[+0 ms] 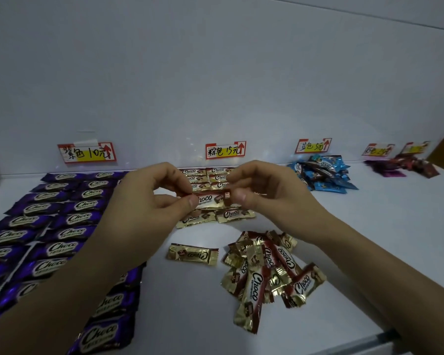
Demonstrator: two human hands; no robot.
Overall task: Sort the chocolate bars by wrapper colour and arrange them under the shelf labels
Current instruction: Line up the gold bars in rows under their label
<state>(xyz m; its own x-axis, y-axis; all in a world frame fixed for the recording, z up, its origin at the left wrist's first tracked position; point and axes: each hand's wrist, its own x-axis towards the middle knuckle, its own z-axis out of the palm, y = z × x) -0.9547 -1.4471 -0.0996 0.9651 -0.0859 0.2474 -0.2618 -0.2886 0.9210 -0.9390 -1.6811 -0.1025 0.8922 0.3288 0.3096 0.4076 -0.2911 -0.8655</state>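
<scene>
We read this as a shop display, or a mock-up of one. A white shelf (190, 303) runs against a plain white back panel (215, 73). Along the panel's foot are handwritten price labels, red-edged with yellow bands and red arrows: purple label (87, 152) at 10 yuan, brown label (225, 150) at 15, blue label (313, 145) at 5, plus a fourth label (378, 149) and fifth label (416, 148), both blurred. Stock lies grouped below them: purple bars (62, 219) in rows, gold-and-brown bars (217, 178), a blue heap (323, 175), a dark red and magenta heap (405, 167). Readable wrappers all say "Choco"
</scene>
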